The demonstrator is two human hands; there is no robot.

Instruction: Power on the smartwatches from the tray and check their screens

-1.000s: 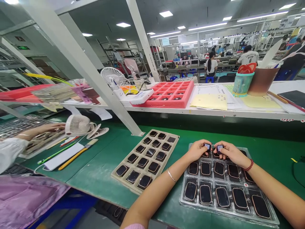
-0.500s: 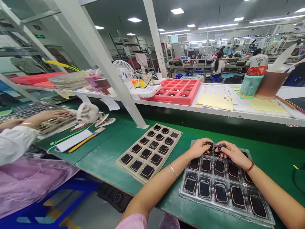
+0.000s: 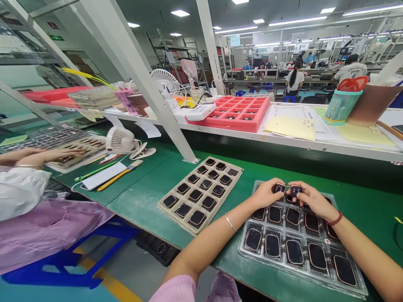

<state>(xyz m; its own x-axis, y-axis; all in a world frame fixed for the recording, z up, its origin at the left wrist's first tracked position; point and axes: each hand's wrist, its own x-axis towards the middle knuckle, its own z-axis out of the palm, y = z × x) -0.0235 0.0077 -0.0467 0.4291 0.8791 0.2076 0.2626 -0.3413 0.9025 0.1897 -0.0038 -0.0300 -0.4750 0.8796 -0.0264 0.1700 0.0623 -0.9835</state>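
Observation:
My left hand (image 3: 267, 193) pinches a small dark watch-like piece (image 3: 278, 188) above the back of a clear plastic tray (image 3: 327, 282). Close beside it, my right hand (image 3: 308, 198) holds another dark rounded piece (image 3: 296, 191) between thumb and fingers. Several black pieces with gold-coloured rims lie in the clear tray's compartments; my hands partly cover its back row. Left of my left forearm, a beige tray (image 3: 189, 193) holds several similar pieces, and its back right compartment looks different, with a flat dark surface.
A white shelf (image 3: 283, 144) with a red foam tray (image 3: 233, 121), papers and cups runs behind the green table. A slanted white post (image 3: 157, 105) meets the table behind the beige tray. At left are a small fan (image 3: 119, 140), a brush (image 3: 119, 177) and another person's hands (image 3: 40, 157).
Both my hands have lifted their pieces slightly and turned them so more of the faces show. The view has shifted a little. At left, the other person's hands have moved left.

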